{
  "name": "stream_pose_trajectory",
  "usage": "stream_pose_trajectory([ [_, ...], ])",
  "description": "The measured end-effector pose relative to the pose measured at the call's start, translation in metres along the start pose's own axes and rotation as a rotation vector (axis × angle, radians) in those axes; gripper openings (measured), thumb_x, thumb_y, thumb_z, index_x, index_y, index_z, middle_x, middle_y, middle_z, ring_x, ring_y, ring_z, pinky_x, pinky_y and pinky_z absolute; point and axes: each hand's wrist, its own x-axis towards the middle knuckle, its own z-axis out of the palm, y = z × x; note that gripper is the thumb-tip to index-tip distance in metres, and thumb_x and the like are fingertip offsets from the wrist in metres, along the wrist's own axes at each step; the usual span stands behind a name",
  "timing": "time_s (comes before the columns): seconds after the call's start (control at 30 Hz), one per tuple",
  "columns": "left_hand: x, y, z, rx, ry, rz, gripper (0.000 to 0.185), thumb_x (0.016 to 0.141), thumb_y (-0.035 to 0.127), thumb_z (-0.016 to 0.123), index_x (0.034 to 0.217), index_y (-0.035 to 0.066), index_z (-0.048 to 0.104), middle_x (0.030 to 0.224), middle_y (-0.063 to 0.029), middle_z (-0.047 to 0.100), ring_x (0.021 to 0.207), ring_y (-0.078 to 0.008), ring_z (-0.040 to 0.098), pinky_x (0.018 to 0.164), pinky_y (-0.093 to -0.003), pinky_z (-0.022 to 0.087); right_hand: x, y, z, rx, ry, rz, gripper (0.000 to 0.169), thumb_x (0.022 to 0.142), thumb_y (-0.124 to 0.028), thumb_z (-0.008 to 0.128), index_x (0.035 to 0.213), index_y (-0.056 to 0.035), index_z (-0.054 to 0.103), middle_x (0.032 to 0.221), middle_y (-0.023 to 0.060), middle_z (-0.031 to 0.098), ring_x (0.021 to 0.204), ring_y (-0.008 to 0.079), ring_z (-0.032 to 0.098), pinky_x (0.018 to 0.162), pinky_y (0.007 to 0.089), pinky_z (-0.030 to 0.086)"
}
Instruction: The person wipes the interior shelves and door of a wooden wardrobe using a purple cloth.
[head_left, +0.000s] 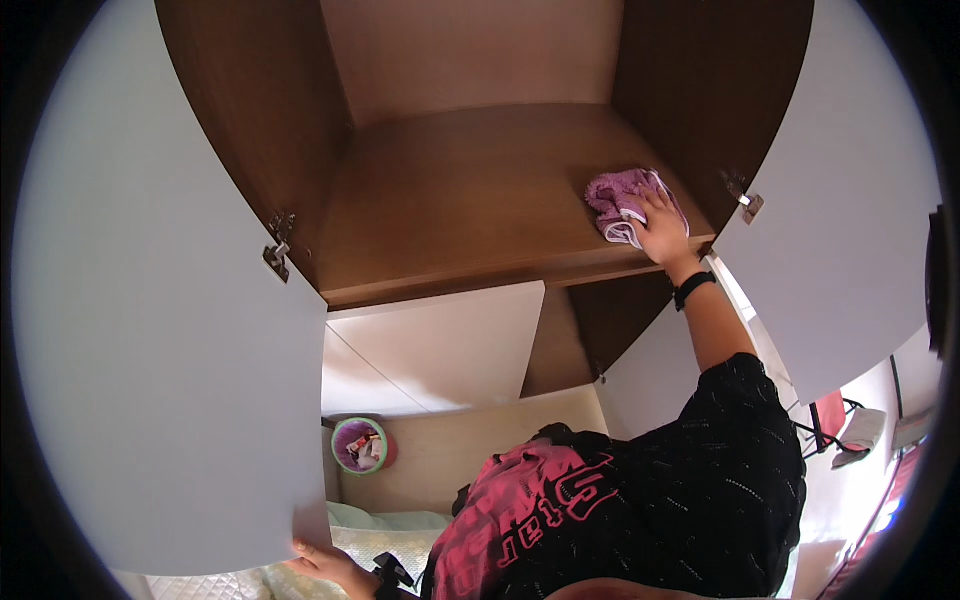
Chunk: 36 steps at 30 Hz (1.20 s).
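My right hand (661, 229) presses on a folded purple cloth (619, 191) with white edging, at the front right of a brown wooden cabinet shelf (450, 195). The fingers lie spread on top of the cloth; a black band is round the wrist. Low at the left, my left hand (322, 564) touches the bottom edge of the open white left door (195, 375), its thumb against the door's face. Its far fingers are partly hidden.
The white right door (847, 225) stands open on a metal hinge (750, 206). Below the shelf are a partly open lower door (442, 345) and a lower compartment (555, 345). A lined waste bin (360, 446) stands on the floor beside a bed (390, 544). A folding chair (829, 424) is at right.
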Motion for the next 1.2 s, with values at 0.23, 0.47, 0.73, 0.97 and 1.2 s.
stream_pose_trajectory([
  [0.23,0.021,-0.036,-0.026,0.015,-0.026,0.056,0.067,0.108,0.046,0.057,0.146,-0.008,0.045,0.143,-0.0235,0.054,0.125,-0.0304,0.057,0.107,-0.0451,0.046,0.019,-0.018,0.018,-0.014,-0.04,0.039,0.057,0.093,-0.043,0.064,0.146,-0.0201,0.059,0.16,0.0137,0.046,0.149,0.0501,0.033,0.121,0.0588,0.032],
  [0.47,0.006,0.003,0.0,-0.051,0.072,0.009,0.062,0.107,0.045,0.059,0.137,-0.008,0.049,0.129,-0.0207,0.059,0.115,-0.0271,0.059,0.1,-0.0438,0.048,0.027,-0.06,0.022,-0.116,-0.16,0.179,0.061,0.097,-0.053,0.054,0.152,-0.025,0.052,0.165,0.0117,0.039,0.153,0.0476,0.026,0.12,0.0711,0.024],
  [0.73,-0.018,-0.002,-0.01,0.065,-0.069,-0.021,0.06,0.105,0.045,0.063,0.129,-0.01,0.053,0.115,-0.0185,0.063,0.104,-0.0255,0.06,0.092,-0.0426,0.051,0.024,-0.063,0.014,-0.022,-0.062,0.215,0.061,0.093,-0.049,0.059,0.147,-0.0206,0.058,0.162,0.0124,0.044,0.155,0.0454,0.026,0.123,0.067,0.022],
  [0.97,-0.059,0.089,0.047,-0.053,-0.191,-0.007,0.047,0.1,0.024,0.074,0.128,-0.009,0.057,0.122,-0.0167,0.065,0.107,-0.0244,0.063,0.094,-0.0395,0.054,0.021,-0.063,0.015,0.031,0.131,0.172,0.052,0.088,-0.044,0.066,0.13,-0.0143,0.072,0.148,0.0119,0.06,0.149,0.039,0.039,0.123,0.0572,0.028],
  [1.2,-0.092,0.084,0.046,-0.013,-0.154,0.038,0.061,0.098,0.03,0.077,0.137,-0.007,0.049,0.132,-0.019,0.061,0.116,-0.0273,0.061,0.099,-0.0424,0.051,0.012,-0.083,0.008,0.019,0.18,0.139,0.049,0.086,-0.04,0.068,0.125,-0.0117,0.072,0.144,0.0132,0.062,0.145,0.0391,0.043,0.121,0.0547,0.031],
])
